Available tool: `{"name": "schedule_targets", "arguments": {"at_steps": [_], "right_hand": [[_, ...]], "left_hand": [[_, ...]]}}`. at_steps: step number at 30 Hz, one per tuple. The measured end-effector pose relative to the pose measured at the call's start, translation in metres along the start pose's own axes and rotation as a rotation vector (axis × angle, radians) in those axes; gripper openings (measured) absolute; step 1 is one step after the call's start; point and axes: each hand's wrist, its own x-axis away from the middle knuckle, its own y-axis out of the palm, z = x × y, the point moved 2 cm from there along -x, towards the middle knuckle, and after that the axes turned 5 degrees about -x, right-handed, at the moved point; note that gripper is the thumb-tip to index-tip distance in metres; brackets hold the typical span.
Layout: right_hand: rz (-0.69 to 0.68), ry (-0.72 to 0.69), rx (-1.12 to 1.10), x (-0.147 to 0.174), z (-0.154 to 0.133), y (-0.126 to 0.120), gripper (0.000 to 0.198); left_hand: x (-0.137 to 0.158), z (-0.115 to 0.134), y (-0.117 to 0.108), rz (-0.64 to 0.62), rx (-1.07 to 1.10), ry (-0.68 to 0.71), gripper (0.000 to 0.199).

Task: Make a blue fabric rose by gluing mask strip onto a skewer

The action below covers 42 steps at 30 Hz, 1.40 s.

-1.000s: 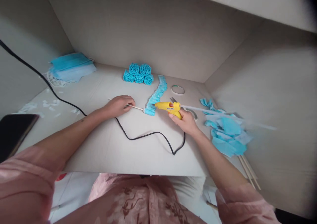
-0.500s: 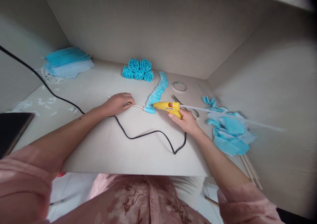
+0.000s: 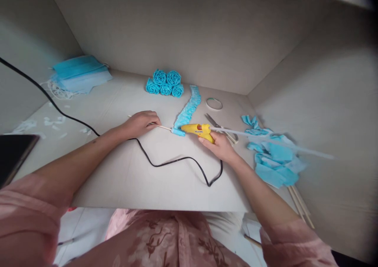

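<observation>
My left hand [image 3: 144, 123] is closed around a thin wooden stick [image 3: 164, 126], which points right along the table. The stick's far end is wrapped in the rolled end of a long ruffled blue fabric strip [image 3: 189, 109] that stretches away toward the back. In my right hand [image 3: 220, 144] is a yellow glue gun [image 3: 196, 129], its nozzle at the strip just above the rolled end. Whether the nozzle touches the fabric, I cannot tell. A long translucent glue stick [image 3: 271, 139] juts out of the gun's rear to the right.
Several blue fabric roses [image 3: 165, 82] are stacked at the back. Face masks [image 3: 79, 72] lie at the far left, white scraps [image 3: 60, 121] before them. Scissors [image 3: 218, 125], a tape ring [image 3: 214, 103], and crumpled blue pieces [image 3: 276, 156] are rightward. A black cord [image 3: 165, 164] crosses the table.
My right hand has moved the glue gun slightly left and down along the strip, toward its rolled end. My left hand and the stick have stayed in place.
</observation>
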Motion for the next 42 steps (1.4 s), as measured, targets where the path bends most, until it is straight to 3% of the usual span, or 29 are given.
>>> {"name": "schedule_targets", "arguments": {"at_steps": [11,18,25,34,42], "right_hand": [[0.078,0.053,0.064,0.003,-0.008,-0.009,0.043],[-0.018,0.013,0.132,0.002,-0.007,-0.002,0.042],[0.049,0.001,0.109,0.002,-0.004,-0.009,0.046],[-0.023,0.038,0.111,0.001,-0.006,-0.006,0.039],[0.039,0.123,-0.150,0.000,0.002,-0.014,0.041]], "left_hand": [[0.000,-0.003,0.002,-0.001,-0.008,-0.027,0.023],[0.000,-0.002,0.002,-0.006,-0.008,-0.019,0.025],[-0.001,-0.002,0.003,-0.007,-0.010,-0.022,0.024],[-0.001,0.001,0.001,-0.013,-0.007,-0.028,0.025],[-0.001,-0.001,0.002,0.007,-0.013,-0.026,0.026]]}}
